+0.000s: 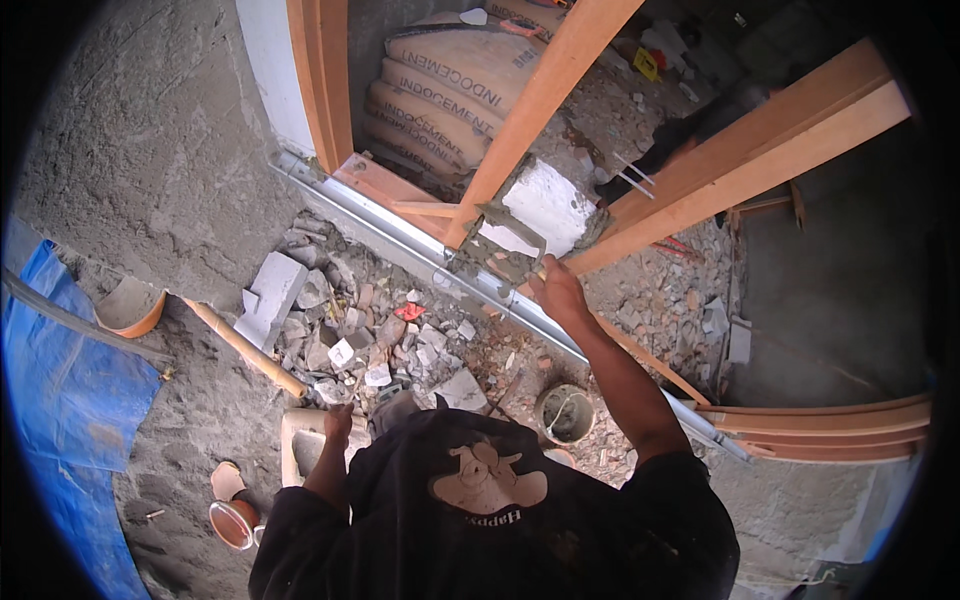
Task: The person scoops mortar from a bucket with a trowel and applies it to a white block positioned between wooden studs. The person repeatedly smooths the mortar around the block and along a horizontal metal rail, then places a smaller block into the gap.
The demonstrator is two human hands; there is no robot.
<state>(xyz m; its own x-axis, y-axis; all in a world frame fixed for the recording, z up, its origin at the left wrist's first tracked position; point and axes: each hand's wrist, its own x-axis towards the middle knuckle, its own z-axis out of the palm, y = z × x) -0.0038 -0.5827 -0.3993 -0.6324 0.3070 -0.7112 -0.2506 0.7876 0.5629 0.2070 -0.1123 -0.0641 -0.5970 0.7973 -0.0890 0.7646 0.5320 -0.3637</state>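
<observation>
My right hand (560, 290) is closed around the handle of a trowel (541, 272), reaching in between two wooden posts. Wet grey mortar (508, 262) lies around the trowel's blade, beside a white block (550, 205). The block sits between the posts, with mortar smeared on its near and right edges. Low over the rubble, my left hand (338, 422) hangs next to a pale rectangular tub (292, 425). Its fingers are too small and hidden to show whether they hold anything.
Orange-brown wooden posts (550, 115) frame the opening; a metal pipe (430, 262) runs along its foot. Stacked cement bags (440, 100) stand behind. Broken rubble (370, 330), a bamboo pole (245, 350), a mortar bucket (565, 412) and a blue tarp (70, 380) lie around me.
</observation>
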